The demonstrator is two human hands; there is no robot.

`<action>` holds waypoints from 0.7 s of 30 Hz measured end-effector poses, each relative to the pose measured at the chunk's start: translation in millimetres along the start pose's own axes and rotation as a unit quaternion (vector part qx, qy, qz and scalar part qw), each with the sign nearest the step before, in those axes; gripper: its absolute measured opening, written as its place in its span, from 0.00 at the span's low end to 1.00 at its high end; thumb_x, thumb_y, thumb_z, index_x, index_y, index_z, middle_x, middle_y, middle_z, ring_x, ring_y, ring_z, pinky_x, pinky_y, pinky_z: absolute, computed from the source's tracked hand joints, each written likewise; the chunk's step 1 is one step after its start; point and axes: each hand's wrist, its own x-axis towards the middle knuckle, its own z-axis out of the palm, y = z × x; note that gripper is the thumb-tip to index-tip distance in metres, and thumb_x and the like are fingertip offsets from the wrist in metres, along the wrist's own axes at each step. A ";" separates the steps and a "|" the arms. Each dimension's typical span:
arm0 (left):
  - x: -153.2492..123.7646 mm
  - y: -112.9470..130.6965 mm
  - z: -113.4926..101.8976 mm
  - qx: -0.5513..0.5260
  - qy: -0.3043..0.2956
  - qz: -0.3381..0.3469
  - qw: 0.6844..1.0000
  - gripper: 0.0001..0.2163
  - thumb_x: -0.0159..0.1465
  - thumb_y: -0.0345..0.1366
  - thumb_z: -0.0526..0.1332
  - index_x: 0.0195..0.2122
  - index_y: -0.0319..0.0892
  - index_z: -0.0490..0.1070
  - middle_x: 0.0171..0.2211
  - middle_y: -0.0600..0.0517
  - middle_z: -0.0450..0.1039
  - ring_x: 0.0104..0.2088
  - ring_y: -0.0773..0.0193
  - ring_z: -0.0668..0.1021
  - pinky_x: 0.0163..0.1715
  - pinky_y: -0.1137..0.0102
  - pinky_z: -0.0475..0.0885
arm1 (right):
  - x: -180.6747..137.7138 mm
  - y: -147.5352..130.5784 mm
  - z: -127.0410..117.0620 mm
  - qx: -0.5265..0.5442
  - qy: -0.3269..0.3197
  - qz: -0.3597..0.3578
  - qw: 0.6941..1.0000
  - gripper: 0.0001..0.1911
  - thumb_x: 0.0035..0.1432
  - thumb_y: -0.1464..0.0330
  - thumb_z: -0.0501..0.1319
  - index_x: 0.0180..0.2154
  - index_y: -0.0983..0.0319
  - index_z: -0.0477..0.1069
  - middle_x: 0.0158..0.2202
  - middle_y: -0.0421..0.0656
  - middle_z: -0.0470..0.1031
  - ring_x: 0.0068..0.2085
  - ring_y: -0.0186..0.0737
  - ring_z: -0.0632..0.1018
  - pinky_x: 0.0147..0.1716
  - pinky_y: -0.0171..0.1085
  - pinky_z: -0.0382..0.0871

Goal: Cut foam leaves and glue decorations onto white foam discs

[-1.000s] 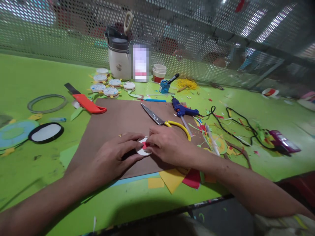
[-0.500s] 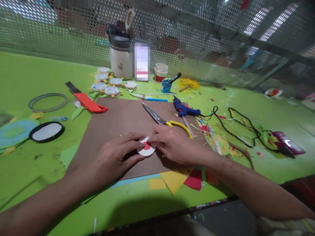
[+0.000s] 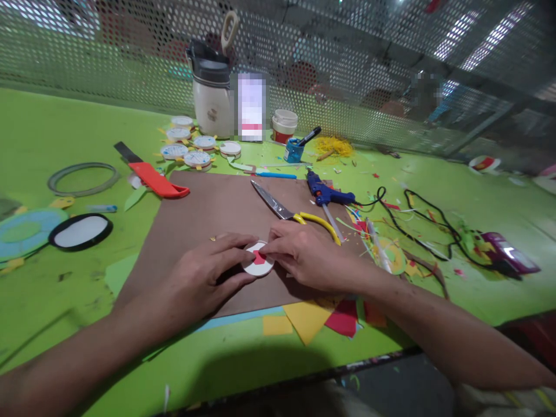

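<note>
My left hand (image 3: pixel 202 271) grips the left edge of a small round white disc (image 3: pixel 259 270), thumb below and fingers above. On the disc's face lies a small red cut-out piece (image 3: pixel 259 260), partly covered by fingertips. My right hand (image 3: pixel 306 255) pinches at the red piece from the right, thumb and finger pressed onto it. Both hands rest over a brown board (image 3: pixel 208 202). Just beyond my right hand lie scissors (image 3: pixel 275 204) with yellow handles, partly hidden by it.
A blue glue gun (image 3: pixel 325 192) lies right of the scissors, its black cord trailing right. A red-handled knife (image 3: pixel 152 178) crosses the board's left corner. Several decorated discs (image 3: pixel 197 158) stand before a white jug (image 3: pixel 212 107). Coloured paper scraps (image 3: pixel 308 318) lie along the board's front edge.
The fingertips have shifted slightly over the red piece, covering a little more of its top. Both hands otherwise stay in place on the disc.
</note>
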 end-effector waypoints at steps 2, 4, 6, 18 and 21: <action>-0.6 -0.4 0.4 0.004 -0.002 -0.001 1.000 0.11 0.65 0.40 0.59 0.43 0.44 0.78 0.49 0.45 0.77 0.48 0.56 0.78 0.47 0.64 0.74 | 0.2 -0.1 -0.5 0.002 0.000 -0.002 1.000 0.15 0.63 0.77 0.53 0.29 0.65 0.76 0.35 0.46 0.73 0.33 0.36 0.70 0.32 0.35 0.57; -1.5 -1.3 1.1 0.006 -0.004 -0.001 1.000 0.11 0.65 0.40 0.59 0.43 0.44 0.78 0.49 0.45 0.77 0.48 0.55 0.78 0.47 0.64 0.74 | 0.5 -0.4 -1.2 0.007 -0.004 0.000 1.000 0.15 0.63 0.77 0.53 0.29 0.65 0.76 0.35 0.46 0.73 0.33 0.36 0.70 0.32 0.35 0.57; -2.4 -2.3 1.9 0.011 -0.005 0.000 1.000 0.11 0.65 0.39 0.59 0.44 0.44 0.77 0.50 0.44 0.76 0.48 0.55 0.78 0.47 0.63 0.74 | 0.6 -0.5 -1.4 0.013 -0.007 0.001 1.000 0.15 0.63 0.77 0.53 0.29 0.65 0.76 0.35 0.46 0.73 0.34 0.36 0.70 0.32 0.35 0.58; -2.5 -2.4 2.0 0.022 0.003 0.017 1.000 0.11 0.65 0.37 0.59 0.44 0.41 0.77 0.49 0.43 0.76 0.46 0.57 0.79 0.44 0.66 0.74 | -0.8 3.3 3.9 0.029 0.015 -0.001 0.999 0.14 0.62 0.77 0.54 0.30 0.64 0.77 0.35 0.45 0.73 0.34 0.37 0.71 0.33 0.34 0.58; -2.0 -1.9 2.0 0.025 0.008 0.019 0.999 0.11 0.65 0.37 0.59 0.44 0.42 0.77 0.48 0.43 0.77 0.46 0.57 0.79 0.44 0.66 0.74 | -1.4 3.2 3.6 0.023 0.014 -0.004 1.000 0.13 0.62 0.77 0.55 0.30 0.65 0.77 0.35 0.46 0.73 0.34 0.37 0.71 0.33 0.35 0.58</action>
